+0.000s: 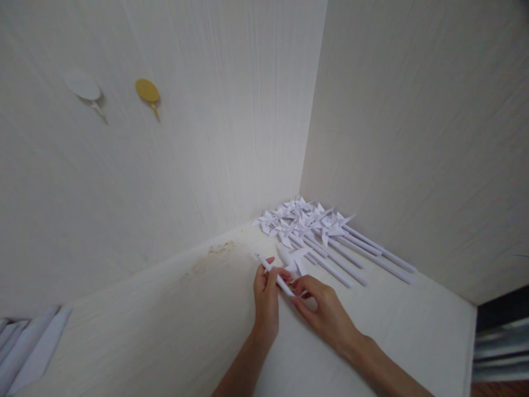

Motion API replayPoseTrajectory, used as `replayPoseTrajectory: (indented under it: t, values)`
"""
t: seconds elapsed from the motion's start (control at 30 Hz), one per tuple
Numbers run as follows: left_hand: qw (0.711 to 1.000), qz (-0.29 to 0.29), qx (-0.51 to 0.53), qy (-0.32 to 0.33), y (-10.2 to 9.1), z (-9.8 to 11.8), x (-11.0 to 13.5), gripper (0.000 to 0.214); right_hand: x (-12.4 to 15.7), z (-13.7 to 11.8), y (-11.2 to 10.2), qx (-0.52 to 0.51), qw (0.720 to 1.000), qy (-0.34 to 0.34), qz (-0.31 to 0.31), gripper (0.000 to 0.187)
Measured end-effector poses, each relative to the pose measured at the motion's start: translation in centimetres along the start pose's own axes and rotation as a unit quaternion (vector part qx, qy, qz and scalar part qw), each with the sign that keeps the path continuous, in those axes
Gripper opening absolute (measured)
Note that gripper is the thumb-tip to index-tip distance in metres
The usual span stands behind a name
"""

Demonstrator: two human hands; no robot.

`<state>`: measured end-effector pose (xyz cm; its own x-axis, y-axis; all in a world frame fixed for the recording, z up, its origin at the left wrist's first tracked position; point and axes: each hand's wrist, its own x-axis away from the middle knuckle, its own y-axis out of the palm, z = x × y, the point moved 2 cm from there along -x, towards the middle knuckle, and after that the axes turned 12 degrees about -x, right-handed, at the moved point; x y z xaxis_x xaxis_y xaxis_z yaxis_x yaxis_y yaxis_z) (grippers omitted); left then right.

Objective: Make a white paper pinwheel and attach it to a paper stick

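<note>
A rolled white paper stick (284,285) lies slantwise across the fingers of my left hand (265,298), which is closed around its middle. At the stick's lower right end, the thumb and fingers of my right hand (324,306) are closed on it. Just beyond my fingers is a white paper pinwheel head (297,259), partly hidden by them; whether it is joined to the stick or touched by my fingers, I cannot tell. Farther back, in the corner, several finished-looking white paper pinwheels (303,220) lie in a heap, their sticks (339,253) pointing toward the lower right.
White paper sheets or rolls (35,347) rest at the left edge of the white surface (165,336). Two walls meet behind the heap. A white hook (85,87) and a yellow hook (147,90) are on the left wall. Dark and grey items (502,347) stand beyond the right edge.
</note>
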<state>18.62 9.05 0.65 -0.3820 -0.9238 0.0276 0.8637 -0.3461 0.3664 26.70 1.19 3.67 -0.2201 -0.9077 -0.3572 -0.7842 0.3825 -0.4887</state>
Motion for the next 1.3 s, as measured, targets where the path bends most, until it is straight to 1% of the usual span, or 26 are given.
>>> replayPoseTrajectory:
  t: [0.07,0.1,0.13,0.2,0.23,0.3,0.33,0.4,0.5,0.57,0.6,0.63,0.67,0.73,0.8,0.83,0.9,1.0,1.1,1.17,1.3]
  values:
    - [0.998,0.027,0.049,-0.006,-0.6,0.0,-0.6,0.022,-1.0,0.4,-0.5,0.049,0.996,-0.039,0.060,0.008]
    - [0.997,0.041,0.069,-0.009,-1.0,0.1,-0.8,0.021,-1.6,0.6,-0.8,0.077,0.992,-0.067,0.078,0.012]
    - [0.995,0.053,0.085,-0.011,-1.2,0.1,-1.1,0.020,-2.1,1.0,-1.0,0.106,0.988,-0.081,0.078,0.019]
    - [0.992,0.069,0.101,-0.017,-1.6,0.2,-1.4,0.021,-3.1,1.7,-1.0,0.150,0.983,-0.097,0.040,0.034]
    - [0.992,0.073,0.104,-0.020,-1.7,0.3,-1.5,0.022,-3.4,2.1,-0.8,0.166,0.981,-0.098,0.012,0.039]
    - [0.991,0.073,0.107,-0.025,-1.8,0.4,-1.6,0.022,-3.7,2.7,-0.2,0.177,0.980,-0.087,-0.030,0.039]
    - [0.991,0.072,0.109,-0.027,-1.8,0.4,-1.6,0.022,-3.7,3.0,0.2,0.172,0.981,-0.080,-0.039,0.037]
    - [0.990,0.069,0.115,-0.032,-1.7,0.5,-1.7,0.021,-3.7,3.4,0.6,0.141,0.987,-0.067,-0.032,0.030]
    - [0.989,0.058,0.130,-0.038,-1.7,0.5,-1.8,0.018,-3.8,3.7,0.3,0.040,0.998,-0.028,0.031,0.024]
    - [0.988,0.042,0.142,-0.044,-1.6,0.5,-1.9,0.016,-4.0,3.7,-0.2,-0.074,0.993,0.032,0.081,0.023]
    - [0.988,0.033,0.144,-0.050,-1.5,0.5,-1.9,0.015,-4.1,3.6,-0.4,-0.146,0.982,0.070,0.099,0.023]
    - [0.988,0.023,0.142,-0.057,-1.4,0.4,-1.9,0.015,-4.1,3.6,-0.6,-0.227,0.962,0.106,0.111,0.024]
    - [0.988,0.013,0.136,-0.065,-1.3,0.4,-1.9,0.015,-4.1,3.5,-0.6,-0.307,0.934,0.138,0.117,0.024]
    - [0.991,-0.005,0.111,-0.076,-0.9,0.3,-1.6,0.018,-4.0,3.2,-0.4,-0.444,0.870,0.178,0.120,0.022]
    - [0.994,-0.015,0.080,-0.077,-0.5,0.3,-1.3,0.024,-3.8,3.0,0.0,-0.531,0.817,0.191,0.118,0.019]
    - [0.995,-0.016,0.064,-0.076,-0.4,0.4,-1.2,0.027,-3.7,2.9,0.3,-0.560,0.798,0.192,0.115,0.018]
    - [0.997,-0.010,0.031,-0.073,-0.1,0.5,-0.9,0.028,-3.5,2.7,0.9,-0.599,0.770,0.190,0.108,0.017]
    - [0.998,0.004,-0.013,-0.067,0.0,0.7,-0.6,0.027,-3.4,2.7,1.6,-0.630,0.747,0.189,0.098,0.017]
    - [0.998,0.018,-0.034,-0.058,0.1,0.8,-0.5,0.028,-3.4,2.7,2.1,-0.643,0.738,0.187,0.090,0.017]
    - [0.997,0.025,-0.041,-0.059,0.1,0.7,-0.5,0.028,-3.4,2.7,2.3,-0.642,0.740,0.181,0.090,0.018]
    - [0.997,0.033,-0.046,-0.058,0.2,0.2,-0.4,0.025,-3.2,2.5,2.6,-0.632,0.753,0.164,0.082,0.020]
